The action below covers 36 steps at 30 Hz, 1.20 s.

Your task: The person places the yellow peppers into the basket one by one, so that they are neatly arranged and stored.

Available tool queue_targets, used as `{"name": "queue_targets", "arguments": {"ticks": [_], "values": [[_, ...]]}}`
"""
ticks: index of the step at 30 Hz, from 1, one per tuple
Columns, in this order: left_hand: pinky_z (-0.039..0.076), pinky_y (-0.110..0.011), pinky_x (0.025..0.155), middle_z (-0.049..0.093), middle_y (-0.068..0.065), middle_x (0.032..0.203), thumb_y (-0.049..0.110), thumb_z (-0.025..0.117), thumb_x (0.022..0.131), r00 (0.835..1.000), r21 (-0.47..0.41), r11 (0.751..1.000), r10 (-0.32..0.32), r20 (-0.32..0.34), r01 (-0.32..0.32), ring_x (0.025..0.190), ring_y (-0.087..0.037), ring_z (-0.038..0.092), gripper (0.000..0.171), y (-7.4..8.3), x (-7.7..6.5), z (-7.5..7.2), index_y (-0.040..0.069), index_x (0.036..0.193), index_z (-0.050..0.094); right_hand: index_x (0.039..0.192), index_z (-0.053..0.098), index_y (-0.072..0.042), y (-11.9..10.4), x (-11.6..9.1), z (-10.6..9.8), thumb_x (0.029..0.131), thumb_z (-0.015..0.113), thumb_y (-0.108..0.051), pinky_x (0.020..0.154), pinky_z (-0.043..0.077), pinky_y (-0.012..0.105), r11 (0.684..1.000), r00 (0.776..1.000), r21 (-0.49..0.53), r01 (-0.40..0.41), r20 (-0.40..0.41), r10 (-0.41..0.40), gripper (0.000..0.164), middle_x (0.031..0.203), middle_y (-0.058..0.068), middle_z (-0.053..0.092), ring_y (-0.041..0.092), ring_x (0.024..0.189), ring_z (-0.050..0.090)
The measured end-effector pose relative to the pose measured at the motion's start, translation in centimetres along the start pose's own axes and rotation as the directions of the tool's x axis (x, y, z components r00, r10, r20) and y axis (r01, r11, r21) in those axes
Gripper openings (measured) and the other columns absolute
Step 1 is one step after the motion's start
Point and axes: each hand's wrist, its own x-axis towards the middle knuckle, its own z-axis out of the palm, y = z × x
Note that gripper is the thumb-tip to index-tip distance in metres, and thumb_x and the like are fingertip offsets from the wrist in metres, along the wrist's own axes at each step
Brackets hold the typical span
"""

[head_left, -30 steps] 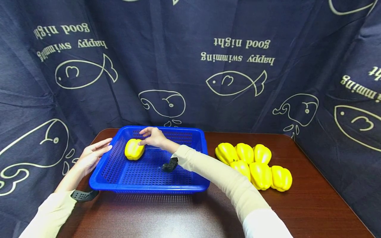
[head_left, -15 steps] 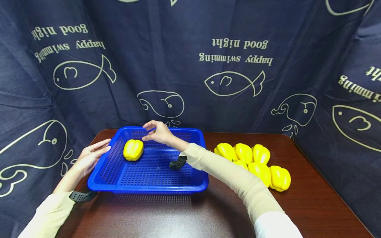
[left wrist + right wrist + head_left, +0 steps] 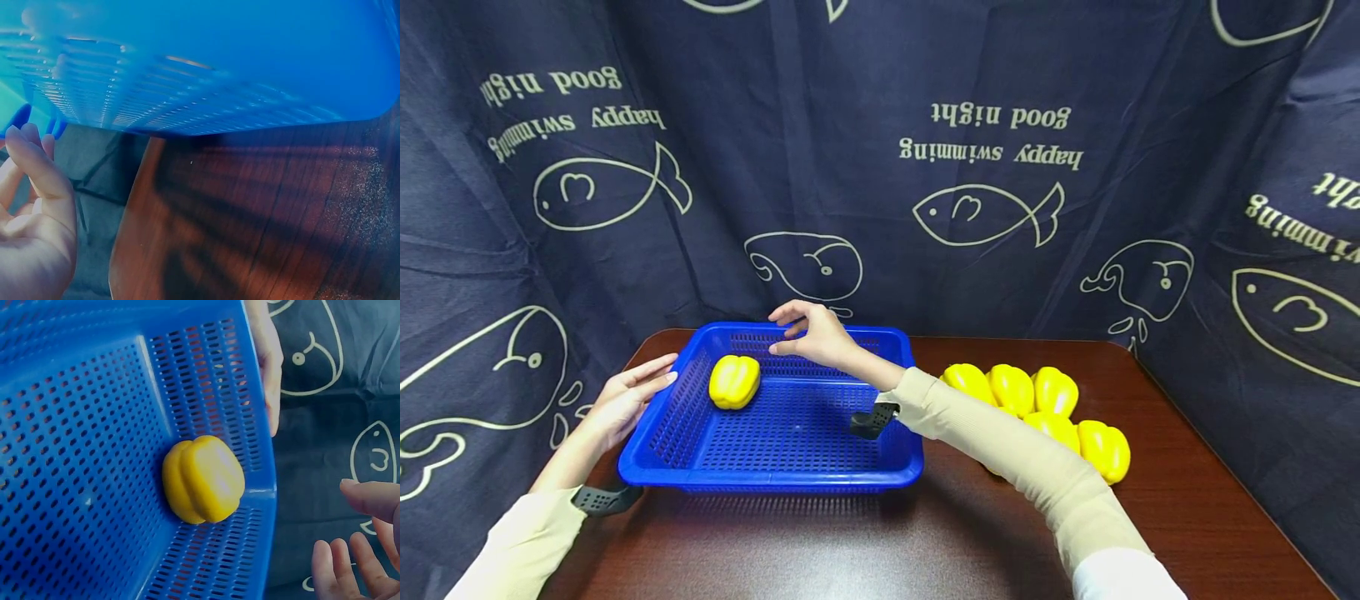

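A single yellow bell pepper (image 3: 734, 382) lies in the far left corner of a blue plastic basket (image 3: 775, 479); the right wrist view shows the pepper (image 3: 204, 479) against the perforated walls. My left hand (image 3: 627, 400) touches the basket's left rim from outside, its fingers extended. Seen from the left wrist, that hand (image 3: 37, 219) is close beside the basket wall. My right hand (image 3: 817, 335) hovers over the basket's far side, holding nothing, thumb and fingers apart. In the right wrist view, the right hand's fingertips (image 3: 322, 553) appear beyond the rim.
Several more yellow bell peppers (image 3: 1054, 392) sit in a cluster on the brown wooden table (image 3: 1187, 500), right of the basket; my right sleeve (image 3: 1000, 450) hides some of them. A dark blue curtain (image 3: 865, 125) with fish drawings hangs behind the table and at both sides.
My right hand has moved up and to the right, away from the pepper in the basket, which stays where it was. The left hand stays at the rim.
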Motion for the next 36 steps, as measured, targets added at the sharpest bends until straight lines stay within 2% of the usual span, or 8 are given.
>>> {"name": "queue_targets", "arguments": {"ticks": [2,8,14,17,24,31,36], "values": [[0.056,-0.019,0.073,0.066,0.023,0.101,0.011,0.057,0.096,1.0,-0.001,1.0,0.004,0.002,-0.004,0.087,-0.001,0.067,0.031,0.0,0.0,0.1,0.032,0.118,0.066,0.114,0.065,-0.004,-0.1,-0.3,-0.4,0.074,0.081,-0.007,0.078,0.053,0.018,0.999,1.0,-0.022,0.028,-0.007,-0.028,0.043,0.113,0.016,0.068,0.031,0.097,0.069],[0.056,-0.018,0.073,0.065,0.024,0.101,0.015,0.059,0.095,1.0,0.026,1.0,0.007,-0.002,-0.007,0.088,0.0,0.067,0.033,0.1,-0.1,0.2,0.03,0.124,0.063,0.112,0.064,-0.002,-0.3,-1.6,-1.7,0.075,0.08,-0.004,0.09,0.054,0.037,0.996,0.996,-0.016,0.086,-0.033,-0.086,0.041,0.115,0.014,0.067,0.036,0.099,0.067],[0.056,-0.018,0.074,0.065,0.024,0.101,0.014,0.059,0.096,1.0,0.018,1.0,0.002,-0.005,-0.002,0.088,0.0,0.067,0.031,-0.1,-0.1,0.2,0.031,0.121,0.064,0.112,0.064,-0.004,0.4,-2.6,-3.0,0.075,0.08,-0.005,0.078,0.057,0.025,0.996,0.994,0.003,0.086,-0.061,-0.085,0.041,0.114,0.014,0.067,0.036,0.099,0.066],[0.056,-0.018,0.073,0.065,0.024,0.101,0.014,0.058,0.096,1.0,0.009,1.0,0.004,0.001,-0.004,0.088,0.0,0.067,0.03,-0.1,-0.1,0.1,0.032,0.119,0.065,0.112,0.064,-0.004,0.9,-3.1,-3.6,0.075,0.08,-0.004,0.078,0.057,0.024,0.996,0.993,0.017,0.089,-0.075,-0.087,0.04,0.114,0.015,0.067,0.037,0.1,0.066],[0.056,-0.02,0.073,0.066,0.023,0.102,0.01,0.055,0.097,1.0,-0.036,0.999,0.015,0.025,-0.014,0.088,-0.002,0.068,0.032,-0.3,0.0,0.0,0.033,0.116,0.066,0.112,0.064,0.001,2.2,-4.1,-4.8,0.075,0.079,-0.002,0.084,0.057,0.036,0.996,0.989,0.01,0.088,-0.119,-0.086,0.039,0.115,0.018,0.066,0.038,0.101,0.065],[0.056,-0.019,0.074,0.067,0.022,0.104,0.009,0.053,0.098,0.999,-0.054,0.998,0.028,0.029,-0.027,0.089,-0.002,0.068,0.033,-0.5,0.0,0.0,0.032,0.117,0.066,0.111,0.064,-0.002,3.1,-5.5,-6.2,0.077,0.079,-0.004,0.083,0.058,0.034,0.995,0.983,-0.02,0.095,-0.153,-0.097,0.038,0.113,0.016,0.066,0.038,0.099,0.065],[0.056,-0.019,0.075,0.067,0.021,0.105,0.009,0.054,0.098,0.999,-0.059,0.998,0.037,0.031,-0.035,0.09,-0.001,0.067,0.033,-0.4,0.0,0.1,0.03,0.12,0.065,0.112,0.063,-0.002,3.5,-6.6,-7.1,0.078,0.079,-0.006,0.085,0.057,0.043,0.991,0.977,-0.071,0.115,-0.17,-0.125,0.038,0.112,0.016,0.065,0.038,0.099,0.064]]}}
